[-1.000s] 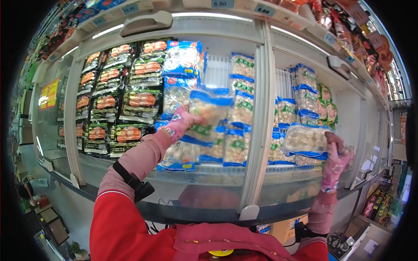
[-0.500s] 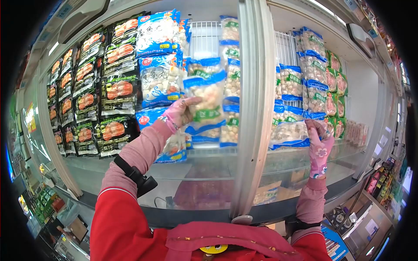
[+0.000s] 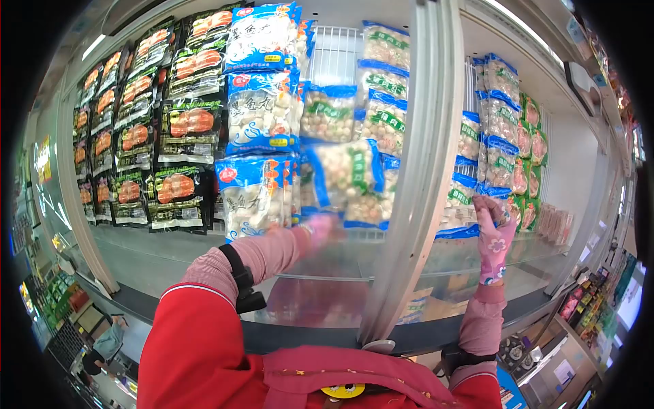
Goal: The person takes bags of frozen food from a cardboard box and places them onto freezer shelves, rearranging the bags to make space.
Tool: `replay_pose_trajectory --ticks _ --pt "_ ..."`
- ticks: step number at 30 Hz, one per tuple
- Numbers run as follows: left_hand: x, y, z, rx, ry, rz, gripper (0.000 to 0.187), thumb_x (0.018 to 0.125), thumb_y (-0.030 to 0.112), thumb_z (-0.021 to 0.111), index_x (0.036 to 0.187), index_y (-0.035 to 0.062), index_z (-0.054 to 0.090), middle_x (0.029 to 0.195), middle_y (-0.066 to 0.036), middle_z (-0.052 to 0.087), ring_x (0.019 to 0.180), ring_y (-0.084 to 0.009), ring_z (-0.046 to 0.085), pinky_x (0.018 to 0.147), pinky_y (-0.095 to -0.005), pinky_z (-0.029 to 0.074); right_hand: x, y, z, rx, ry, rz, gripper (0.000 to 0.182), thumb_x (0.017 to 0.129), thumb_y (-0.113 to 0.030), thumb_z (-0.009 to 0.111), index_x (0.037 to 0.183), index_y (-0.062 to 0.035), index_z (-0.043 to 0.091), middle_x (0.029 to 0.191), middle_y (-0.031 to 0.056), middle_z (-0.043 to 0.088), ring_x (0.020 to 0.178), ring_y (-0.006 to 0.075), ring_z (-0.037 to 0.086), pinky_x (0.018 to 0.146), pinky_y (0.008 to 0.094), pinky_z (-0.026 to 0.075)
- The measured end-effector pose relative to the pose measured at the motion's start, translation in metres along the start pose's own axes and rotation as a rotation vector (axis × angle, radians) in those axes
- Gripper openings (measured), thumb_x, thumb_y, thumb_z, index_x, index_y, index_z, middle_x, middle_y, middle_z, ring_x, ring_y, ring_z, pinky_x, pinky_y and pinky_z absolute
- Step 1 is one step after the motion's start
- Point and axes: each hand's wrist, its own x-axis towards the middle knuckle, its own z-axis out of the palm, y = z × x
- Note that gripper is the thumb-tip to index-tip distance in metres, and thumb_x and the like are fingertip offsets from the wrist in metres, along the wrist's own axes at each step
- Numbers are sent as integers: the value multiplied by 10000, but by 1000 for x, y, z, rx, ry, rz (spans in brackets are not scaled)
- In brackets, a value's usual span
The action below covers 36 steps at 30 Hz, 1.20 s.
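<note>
My left hand (image 3: 321, 230), in a pink glove, is smeared by motion in the left half of the freezer cabinet. Just above it a clear, blue-edged bag of meatballs (image 3: 347, 167) with a green label lies tilted and blurred in front of the stacked bags. Whether the fingers still grip it cannot be made out. My right hand (image 3: 495, 238), in a pink flowered glove, is raised on the right side with its fingers curled together. Its fingertips are beside a bag of meatballs (image 3: 460, 198); anything between them is hidden.
A metal door frame (image 3: 415, 177) stands between my hands. On the left hang black packs (image 3: 180, 123) and blue-and-white bags of balls (image 3: 259, 112). Green-and-pink packs (image 3: 528, 150) are at the right. A glass ledge (image 3: 327, 269) runs along the front.
My left hand has moved down and slightly right. The bag it held upright is now tilted sideways and further right. My right hand stays nearly in place. The view has shifted a little.
</note>
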Motion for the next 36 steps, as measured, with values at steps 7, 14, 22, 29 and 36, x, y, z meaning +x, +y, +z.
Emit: replay_pose_trajectory --ticks 7,14,22,29,36 --pt "5 195 18 648 326 207 448 748 137 668 1153 37 508 1175 -253 537 987 -366 587 838 -413 481 -1 -7 10 -171 -99 11 224 834 33 545 1037 93 619 983 130 660 922 170 629 840 266 484" --pt "91 218 -19 1212 101 -69 757 569 355 833 1196 35 556 1292 -227 458 1208 -393 439 989 -407 412 0 -7 20 -161 -63 96 223 816 41 551 1021 86 626 932 105 666 880 155 633 772 249 490" --pt "75 216 -21 1169 -75 -100 715 533 465 820 1079 35 651 1106 -176 614 1014 -268 606 877 -336 493 -2 -17 23 -58 -77 102 237 802 32 567 1024 110 600 999 161 652 929 194 636 867 297 497" --pt "-13 391 -24 789 -66 -66 507 773 261 703 1206 64 528 1035 -89 600 904 -169 584 771 -324 502 -1 -20 27 12 1 26 197 798 -33 587 953 66 655 905 88 668 870 151 620 814 268 469" --pt "119 533 -88 628 155 241 455 674 194 810 1037 -23 641 968 -123 662 819 -189 628 707 -311 529 3 -13 21 -73 -15 82 153 811 45 593 954 88 625 936 111 652 851 154 626 781 251 494"
